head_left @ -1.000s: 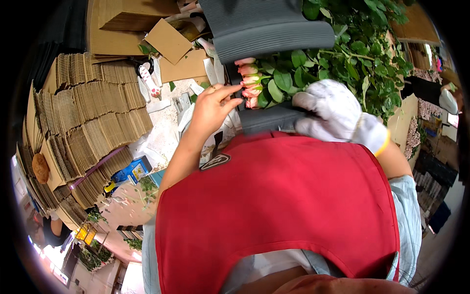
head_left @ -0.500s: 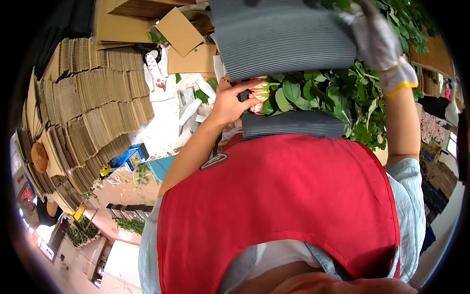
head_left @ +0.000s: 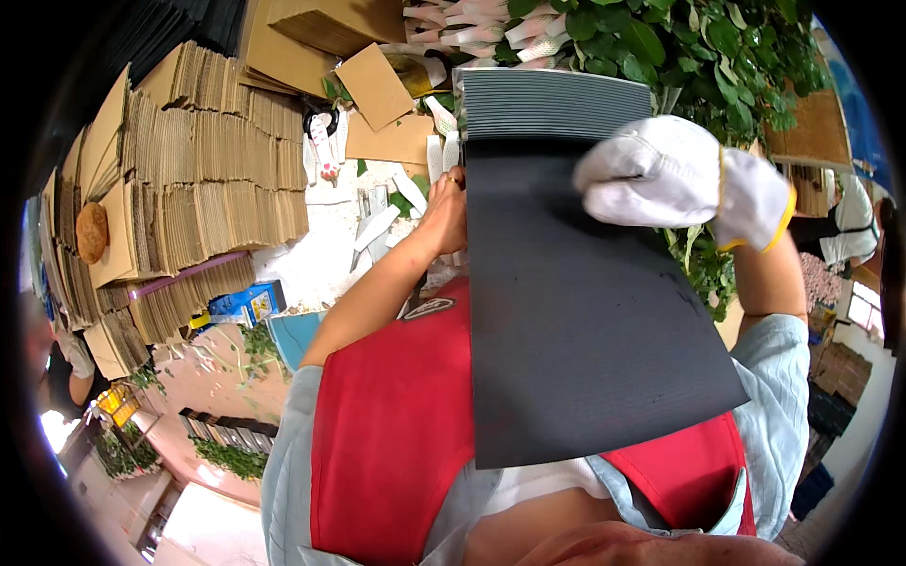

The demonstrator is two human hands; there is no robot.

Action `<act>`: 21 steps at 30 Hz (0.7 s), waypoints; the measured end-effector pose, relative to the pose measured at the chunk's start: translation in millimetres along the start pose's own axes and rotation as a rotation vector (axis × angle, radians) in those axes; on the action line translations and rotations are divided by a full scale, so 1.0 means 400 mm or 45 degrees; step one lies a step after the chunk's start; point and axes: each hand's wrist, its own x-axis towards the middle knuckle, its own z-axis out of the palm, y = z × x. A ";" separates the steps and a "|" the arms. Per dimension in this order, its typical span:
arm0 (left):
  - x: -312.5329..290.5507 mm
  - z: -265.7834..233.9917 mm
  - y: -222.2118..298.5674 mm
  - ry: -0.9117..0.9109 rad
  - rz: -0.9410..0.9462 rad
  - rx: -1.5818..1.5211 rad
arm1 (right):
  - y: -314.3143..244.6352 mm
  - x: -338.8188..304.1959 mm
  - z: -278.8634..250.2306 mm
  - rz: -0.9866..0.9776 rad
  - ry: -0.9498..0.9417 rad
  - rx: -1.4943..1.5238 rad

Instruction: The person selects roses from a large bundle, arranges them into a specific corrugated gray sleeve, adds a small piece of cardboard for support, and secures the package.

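Observation:
A black rubber mat is laid over toward me, its smooth side up and its near edge across my red apron. Its far part shows grey ridges. My right hand, in a white glove with a yellow cuff edge, lies over the mat's right half with fingers curled together and nothing visible in them. My bare left hand is at the mat's left edge; its fingers are mostly hidden there. Leaves stick out past the mat on the right. The pink roses are covered.
Cardboard sheets stand in tall stacks on the left. Behind the mat lie flowers in white mesh sleeves and a leafy heap. White sleeves and scraps litter the table. A blue box stands at its near-left edge.
The far flap of the mat has come down toward me, covering the roses. My gloved right hand has moved nearer and left over the mat. My left hand's fingers have become hidden.

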 end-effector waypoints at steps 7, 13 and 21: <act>-0.069 -0.063 0.000 -0.016 0.148 -0.102 | 0.129 0.141 0.354 -0.235 0.046 -0.332; -0.160 -0.120 0.109 -0.285 -0.147 -0.296 | 0.129 0.154 0.357 -0.191 0.001 -0.364; -0.156 -0.072 0.104 -0.245 -0.384 -0.645 | 0.017 0.044 0.194 -0.226 0.251 0.174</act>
